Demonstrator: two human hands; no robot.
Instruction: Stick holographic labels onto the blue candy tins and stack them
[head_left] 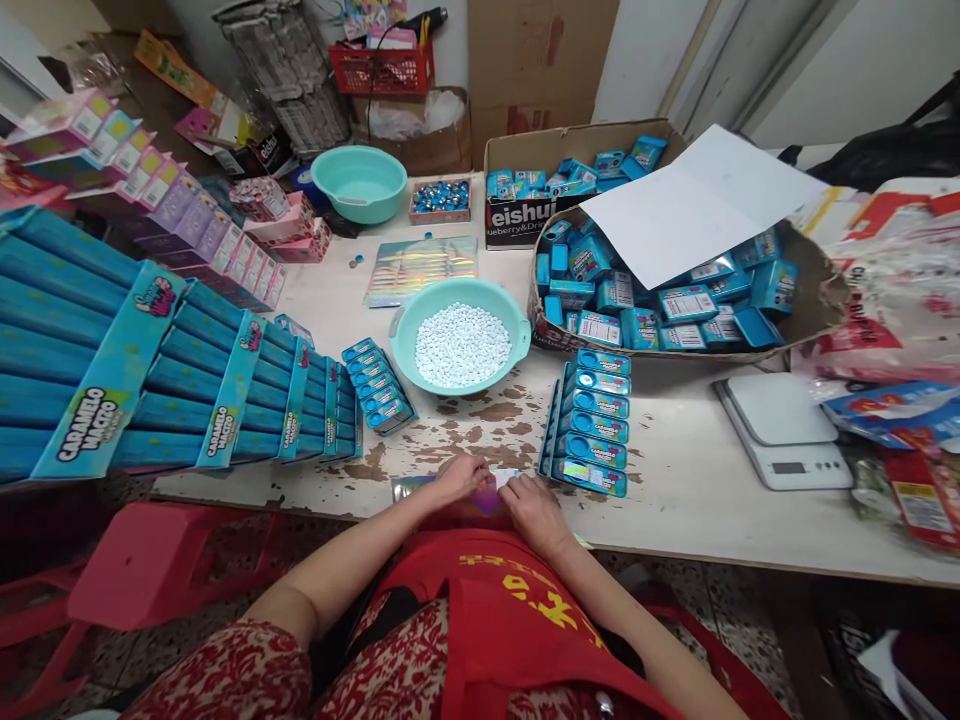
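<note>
A: Head view. Condition of the left hand?

B: Left hand [461, 480]: fingers bent and narrow, over a shiny sheet [489, 497]. Whether they pinch it, I cannot tell.

A: The right hand?

B: Right hand [536, 508]: fingers curled, tips at a small white piece [505, 475] beside the sheet. Their grip cannot be confirmed; the palm is turned down.

A: Location of the sheet?

B: Between the two sets of fingers, at the near edge of the worktable [690, 520], close to the red apron [480, 580].

A: Items near the right fingers?

B: Just to their right, a row of blue tins [592, 425]. Well to their right, a scale [784, 410].

A: Near the left fingers?

B: Beyond them and to the left, a second group of tins [375, 385]. Farther left, blue display boxes [86, 430] with "Caramelo Macizo" lettering.

A: Straight beyond both hands' fingers?

B: A turquoise bowl [519, 345] of white pellets [461, 340]. Past it, an iridescent sheet [424, 270] lies flat.
</note>
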